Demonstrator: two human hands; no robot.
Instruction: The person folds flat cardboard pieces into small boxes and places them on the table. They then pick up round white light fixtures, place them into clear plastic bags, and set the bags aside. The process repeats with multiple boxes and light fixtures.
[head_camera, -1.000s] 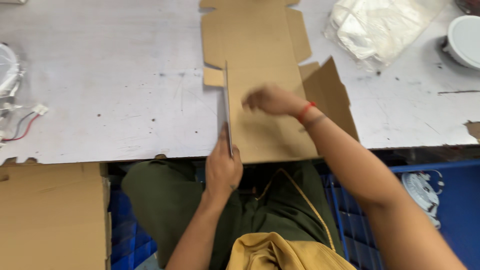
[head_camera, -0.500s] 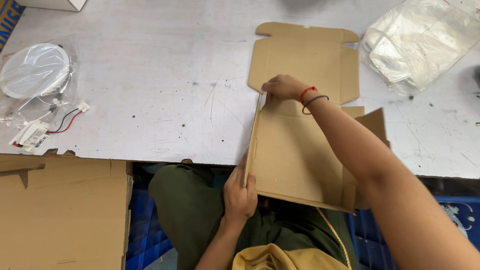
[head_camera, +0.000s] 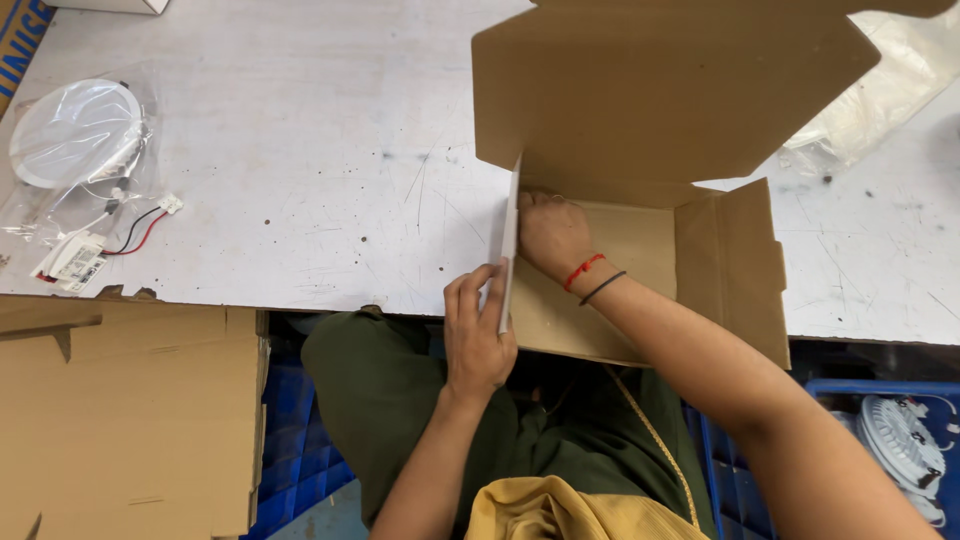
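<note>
You're folding a cardboard box (head_camera: 650, 150) at the worktop (head_camera: 300, 180) edge.
Your left hand (head_camera: 478, 335) fingers grip its upright side flap (head_camera: 508, 245); your right hand (head_camera: 550, 232), fingers curled, presses inside the box.

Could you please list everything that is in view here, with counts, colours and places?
cardboard box: one, brown, half folded, table's near edge
table: one, scratched grey-white
bagged round lamp: one, white, with red and black wires, far left
flat cardboard: brown, lower left
plastic bag: clear, upper right
crates: blue, below the table
round fitting: white, in the right crate
left hand: gripping the box's left side panel
right hand: pressing inside the box
</note>
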